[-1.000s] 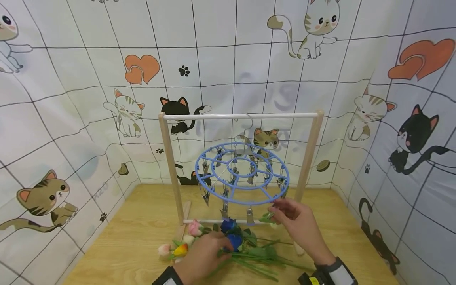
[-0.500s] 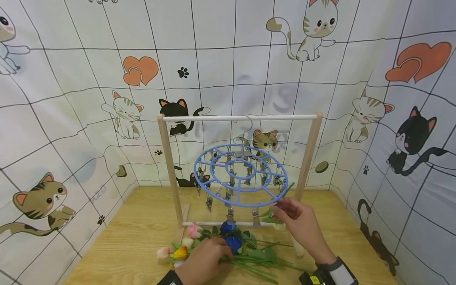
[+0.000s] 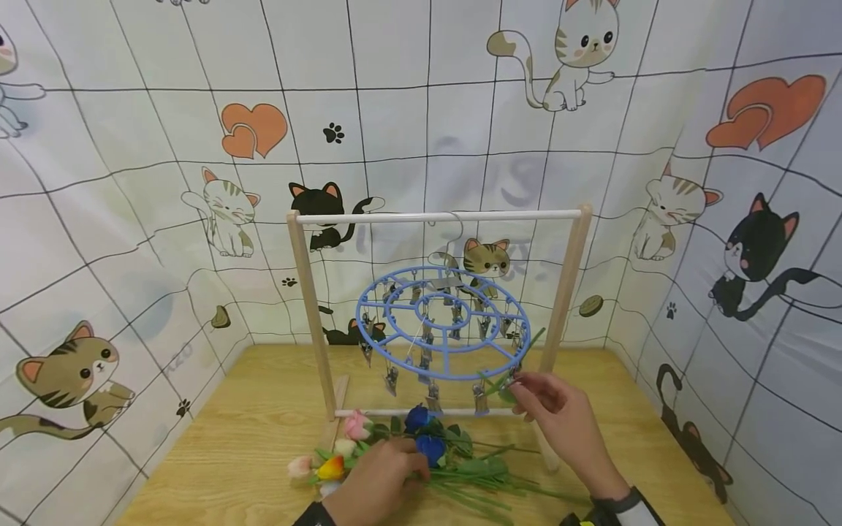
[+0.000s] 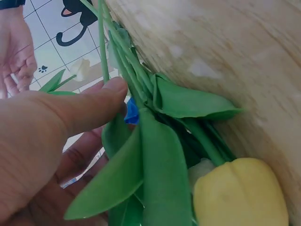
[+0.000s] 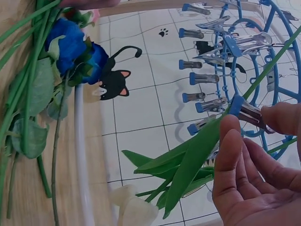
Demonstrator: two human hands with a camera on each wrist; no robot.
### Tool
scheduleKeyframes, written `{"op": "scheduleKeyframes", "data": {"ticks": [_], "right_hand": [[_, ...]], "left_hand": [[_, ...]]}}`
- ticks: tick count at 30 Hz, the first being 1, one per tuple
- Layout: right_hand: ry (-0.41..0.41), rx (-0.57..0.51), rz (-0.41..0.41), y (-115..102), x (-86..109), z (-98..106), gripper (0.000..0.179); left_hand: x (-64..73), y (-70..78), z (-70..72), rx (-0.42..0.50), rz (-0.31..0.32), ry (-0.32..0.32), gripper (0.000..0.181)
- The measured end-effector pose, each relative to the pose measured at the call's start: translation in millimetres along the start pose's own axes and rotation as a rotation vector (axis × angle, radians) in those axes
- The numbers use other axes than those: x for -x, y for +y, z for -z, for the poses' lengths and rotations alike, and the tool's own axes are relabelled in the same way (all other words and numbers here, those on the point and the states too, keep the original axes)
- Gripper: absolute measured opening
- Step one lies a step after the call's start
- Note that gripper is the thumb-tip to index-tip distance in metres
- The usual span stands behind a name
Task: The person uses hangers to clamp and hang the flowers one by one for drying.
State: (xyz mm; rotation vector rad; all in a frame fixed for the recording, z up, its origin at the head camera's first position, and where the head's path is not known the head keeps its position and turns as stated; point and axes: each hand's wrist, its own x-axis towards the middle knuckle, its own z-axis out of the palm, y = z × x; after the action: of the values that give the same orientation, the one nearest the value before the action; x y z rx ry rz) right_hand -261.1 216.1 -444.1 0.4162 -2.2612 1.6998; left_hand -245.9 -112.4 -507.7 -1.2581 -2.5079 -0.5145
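On the near left of the pale wooden table (image 3: 217, 438), 1 pale pink tulip (image 3: 300, 467) and 1 yellow and orange tulip (image 3: 331, 468) lie at the edge of a heap of green-leaved, artificial-looking flowers (image 3: 483, 467). Farther lies 1 pink rose (image 3: 357, 424). Right of the tulips is the left hand (image 3: 384, 478); its thumb lies over a green stem (image 4: 103, 52), but whether it grips this, I cannot tell. Next to it on the right are 2 deep blue roses (image 3: 430, 449). On the far side stands a frame of pale wood with white bars (image 3: 306, 292). From its top bar hangs a round blue plastic hanger (image 3: 454, 377) of 3 rings. At its near right edge, the right hand (image 3: 559, 416), well apart from the left hand, pinches 1 silver metal clip with blue tip (image 5: 247, 113). By this clip passes the stem of 1 white tulip (image 5: 136, 209), whose flower head hangs lower.
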Motion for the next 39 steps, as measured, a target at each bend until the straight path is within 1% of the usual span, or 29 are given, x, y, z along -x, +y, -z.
{"op": "scheduleKeyframes", "data": {"ticks": [2, 5, 9, 12, 15, 18, 20, 22, 27, 29, 31, 34, 37, 39], "right_hand": [[0.01, 0.017, -0.024, 3, 2.3, 2, 0.032], [0.026, 0.045, -0.056, 7, 6.5, 3, 0.032], [0.03, 0.074, -0.1, 11, 13.5, 5, 0.03], [-0.002, 0.093, -0.121, 13, 19.0, 5, 0.026], [-0.062, 0.102, -0.124, 15, 23.4, 6, 0.022], [-0.125, 0.068, -0.111, 16, 25.7, 7, 0.02], [-0.17, 0.028, -0.078, 18, 25.9, 8, 0.019], [-0.224, -0.029, -0.008, 17, 26.4, 9, 0.018], [-0.377, -0.184, 0.222, 8, 28.7, 7, 0.022], [-0.404, -0.226, 0.286, 2, 30.3, 3, 0.027], [-0.406, -0.254, 0.329, -5, 32.3, -3, 0.032], [-0.38, -0.274, 0.398, -17, 34.3, -12, 0.033], [-0.371, -0.336, 0.472, -30, 33.4, -20, 0.033], [-0.357, -0.367, 0.503, -39, 32.0, -24, 0.033]], "left_hand": [[-1.2, 1.3, 2.3, 0.001, 0.003, 0.012, 0.016], [-3.3, 3.5, 6.2, 0.029, 0.021, 0.028, 0.014], [-5.6, 6.7, 10.4, 0.043, 0.007, 0.089, 0.015], [-6.5, 8.9, 13.1, 0.042, -0.011, 0.141, 0.018], [-7.5, 11.8, 17.0, 0.046, -0.022, 0.182, 0.021], [-8.3, 15.8, 22.2, 0.043, -0.036, 0.23, 0.021], [-8.9, 18.7, 26.6, 0.046, -0.041, 0.273, 0.021], [-9.7, 21.7, 31.1, 0.07, -0.039, 0.314, 0.022], [-13.6, 29.3, 39.7, 0.155, -0.025, 0.394, 0.029], [-15.7, 32.1, 41.9, 0.168, -0.032, 0.422, 0.031], [-18.1, 35.0, 43.7, 0.177, -0.038, 0.446, 0.033], [-21.5, 38.8, 44.7, 0.198, -0.054, 0.478, 0.034], [-24.3, 42.3, 45.2, 0.227, -0.053, 0.489, 0.032], [-25.9, 44.1, 45.4, 0.24, -0.044, 0.49, 0.03]]}}
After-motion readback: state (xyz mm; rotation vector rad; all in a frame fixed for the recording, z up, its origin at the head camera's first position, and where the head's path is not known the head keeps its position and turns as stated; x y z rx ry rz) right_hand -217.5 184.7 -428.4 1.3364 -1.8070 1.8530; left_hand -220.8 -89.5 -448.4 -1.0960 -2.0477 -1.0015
